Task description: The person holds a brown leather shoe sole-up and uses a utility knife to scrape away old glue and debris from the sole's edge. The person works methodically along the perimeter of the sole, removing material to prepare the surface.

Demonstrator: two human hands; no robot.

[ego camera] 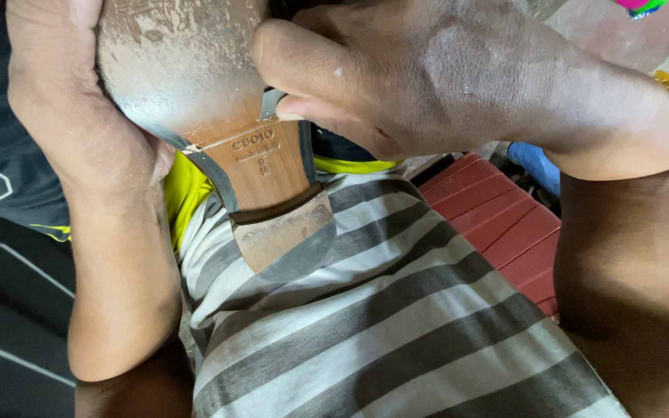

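Striped cloth [396, 325] underneath; left hand [79, 116] and right hand [443, 77] both clamp 1 stiff, scuffed leather-soled shoe [218, 101], best held around its waist.

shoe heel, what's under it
Under the shoe heel lies a grey and white striped cloth, with a yellow strip by it. What the cloth covers is hidden.

A grey and white striped cloth [396, 325] is lying across my lap, with a strip of yellow fabric [187, 190] showing at its upper edge. A red slatted crate [505, 224] is sitting just beside my right knee, and something blue [536, 164] is peeking out behind it.
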